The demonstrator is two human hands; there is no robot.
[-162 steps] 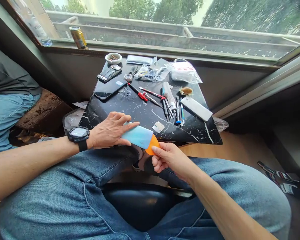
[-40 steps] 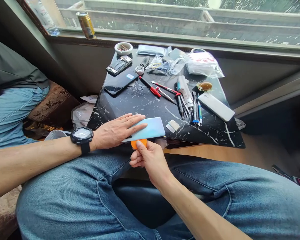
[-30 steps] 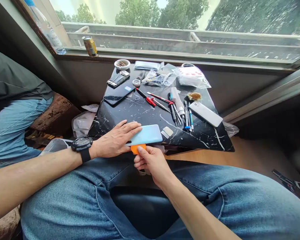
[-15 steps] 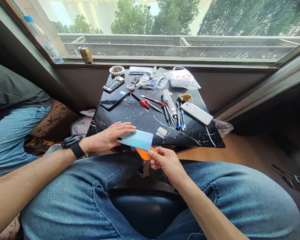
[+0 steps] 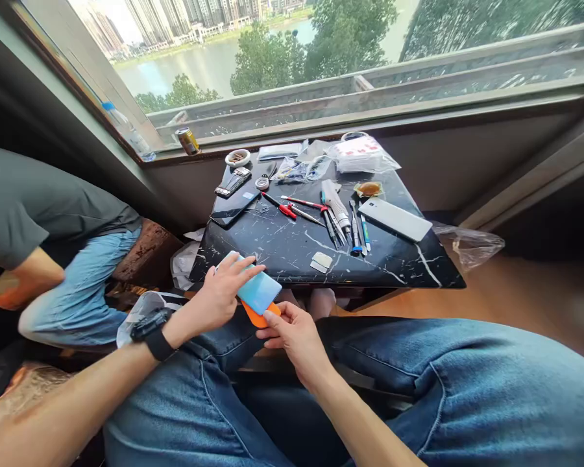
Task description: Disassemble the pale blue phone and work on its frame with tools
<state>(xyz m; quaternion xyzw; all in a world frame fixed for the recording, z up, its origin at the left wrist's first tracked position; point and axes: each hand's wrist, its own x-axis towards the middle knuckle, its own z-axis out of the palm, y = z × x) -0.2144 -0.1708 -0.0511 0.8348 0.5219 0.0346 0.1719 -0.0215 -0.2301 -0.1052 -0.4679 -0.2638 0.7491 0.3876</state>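
Observation:
My left hand [image 5: 218,290] wraps over the upper part of a light-blue phone [image 5: 261,292], fingers across its back. The phone is tilted, just off the near edge of the table. My right hand [image 5: 296,337] pinches a thin orange plastic sheet [image 5: 254,316] between thumb and fingers. That sheet lies against the phone's lower edge; whether part of it sits inside a seam is hidden. On the tabletop beyond my hands are small pale pads [image 5: 321,261].
A black marble-patterned table [image 5: 272,250] bears a white phone [image 5: 396,219], a black phone [image 5: 234,209], a light-coloured tool [image 5: 335,202], tweezers, screwdrivers and plastic bags [image 5: 365,154]. A can [image 5: 187,141] and bottle [image 5: 129,131] stand on the sill. Another person [image 5: 53,227] sits at left.
The phone and orange sheet have tilted clockwise and shifted left, lower right corner downward. Both hands moved with them. My head view has turned, so the table appears slanted.

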